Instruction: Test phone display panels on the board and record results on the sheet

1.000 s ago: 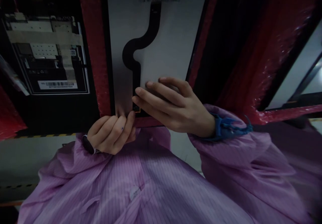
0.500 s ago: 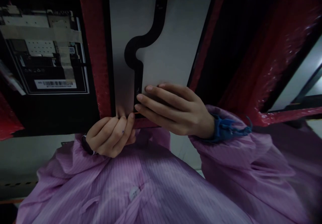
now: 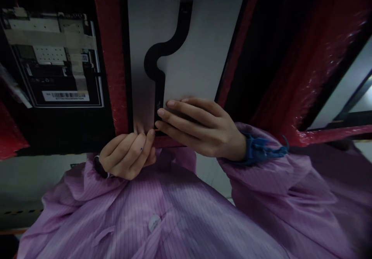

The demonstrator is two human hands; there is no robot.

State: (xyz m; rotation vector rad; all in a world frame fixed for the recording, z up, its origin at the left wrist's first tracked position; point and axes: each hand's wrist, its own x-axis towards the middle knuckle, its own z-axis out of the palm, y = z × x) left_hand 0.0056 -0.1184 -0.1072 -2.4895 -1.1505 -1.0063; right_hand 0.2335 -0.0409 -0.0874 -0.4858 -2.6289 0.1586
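Note:
A silvery-white display panel (image 3: 200, 53) lies in front of me, with faint print at its top. A black flex cable (image 3: 154, 59) runs down it in an S-curve. My left hand (image 3: 128, 154) is closed in a pinch at the cable's lower end, by the panel's near edge. A thin orange strip shows at its fingertips; what the pinch holds is mostly hidden. My right hand (image 3: 200, 127) lies with fingers stretched out over the panel, fingertips touching the lower part of the cable.
Red bubble-wrap padding (image 3: 109, 57) borders the panel on both sides. On the left lies an opened device (image 3: 66, 73) with a circuit board, tape strips and a barcode label. Another panel (image 3: 343, 96) sits at the far right beyond more red padding.
The hands keep nearly the same place and grip at the cable's lower end. The view has shifted very slightly.

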